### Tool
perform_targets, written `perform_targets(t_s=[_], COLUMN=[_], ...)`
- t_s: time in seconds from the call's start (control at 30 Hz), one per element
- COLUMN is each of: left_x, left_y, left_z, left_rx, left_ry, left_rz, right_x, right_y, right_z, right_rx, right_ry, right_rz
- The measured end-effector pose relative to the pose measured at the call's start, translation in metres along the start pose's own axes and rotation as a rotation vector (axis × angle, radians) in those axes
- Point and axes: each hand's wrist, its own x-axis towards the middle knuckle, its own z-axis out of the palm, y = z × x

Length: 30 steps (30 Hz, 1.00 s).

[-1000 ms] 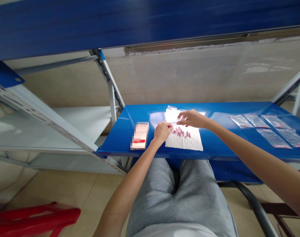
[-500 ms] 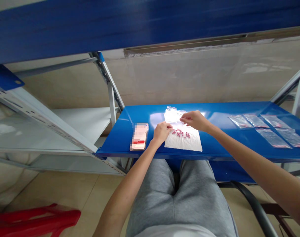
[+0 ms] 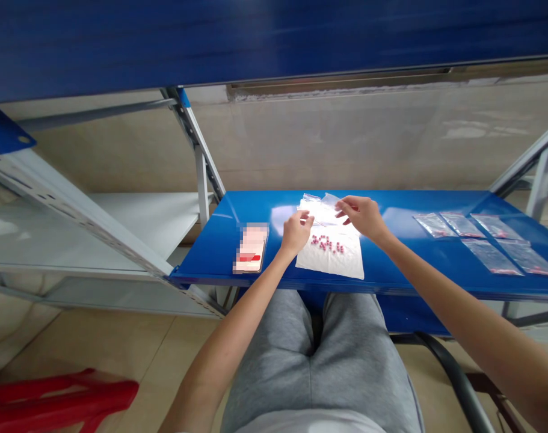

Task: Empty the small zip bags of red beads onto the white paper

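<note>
Plastic bag (image 3: 319, 207) pinched in both hands

Both grips are closed on the clear bag, which sits at the middle of the blue steel shelf (image 3: 237, 210), toward its back edge. The left hand (image 3: 296, 233) holds the bag's lower edge between thumb and fingers, and the right hand (image 3: 363, 218) pinches its upper corner. The bag's lower part lies over the far end of a white paper towel (image 3: 332, 263). Small red beads (image 3: 326, 244) sit in a loose cluster on the towel, just below both hands. Left of the towel, a smartphone (image 3: 251, 248) lies near the front edge, its screen blurred out. Toward the shelf's right end, five small plastic bags (image 3: 490, 243) lie flat in two rows, with red contents along their lower edges. Below the shelf are knees in grey sweatpants (image 3: 274, 361), and a red plastic stool (image 3: 61, 391) stands at the lower left.
</note>
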Motion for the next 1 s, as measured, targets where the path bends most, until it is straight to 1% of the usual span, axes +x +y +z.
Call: perform_targets(t_s=[0.03, 0.1, 0.13, 0.2, 0.27, 0.37, 0.47, 0.53, 0.63, 0.7, 0.77, 0.83, 0.9, 1.0], left_x=[0.001, 0.003, 0.004, 0.008, 0.015, 0.033, 0.058, 0.075, 0.095, 0.105, 0.11, 0.112, 0.109, 0.096], left_y=[0.003, 0.009, 0.013, 0.021, 0.028, 0.035, 0.038, 0.04, 0.041, 0.042, 0.042, 0.043, 0.047, 0.054], left_z=[0.003, 0.011, 0.015, 0.023, 0.03, 0.037, 0.041, 0.043, 0.047, 0.05, 0.053, 0.054, 0.052, 0.038], left_rx=[-0.109, -0.312, -0.387, -0.463, -0.451, -0.315, -0.156, -0.067, 0.077, 0.153, 0.192, 0.202, 0.212, 0.24], left_ry=[0.007, -0.022, -0.045, -0.069, -0.05, 0.005, 0.0, -0.03, -0.102, -0.152, -0.17, -0.149, -0.109, -0.07], left_rz=[-0.055, -0.147, -0.178, -0.207, -0.211, -0.182, -0.134, -0.101, -0.055, -0.03, -0.007, 0.011, 0.025, 0.044], right_x=[-0.001, -0.004, -0.006, -0.011, -0.016, -0.02, -0.013, -0.005, 0.01, 0.019, 0.027, 0.033, 0.036, 0.037], right_y=[-0.001, 0.0, 0.002, 0.007, 0.015, 0.03, 0.044, 0.051, 0.059, 0.063, 0.066, 0.07, 0.073, 0.076], right_z=[0.0, 0.002, 0.004, 0.008, 0.012, 0.015, 0.013, 0.01, 0.009, 0.012, 0.016, 0.021, 0.025, 0.029], right_rx=[0.059, 0.202, 0.271, 0.382, 0.466, 0.526, 0.557, 0.579, 0.494, 0.375, 0.245, 0.066, -0.101, -0.288], right_ry=[0.057, 0.153, 0.187, 0.226, 0.229, 0.254, 0.316, 0.305, 0.253, 0.259, 0.27, 0.257, 0.233, 0.234], right_rz=[0.032, 0.107, 0.148, 0.233, 0.311, 0.398, 0.421, 0.415, 0.384, 0.358, 0.347, 0.338, 0.324, 0.296])
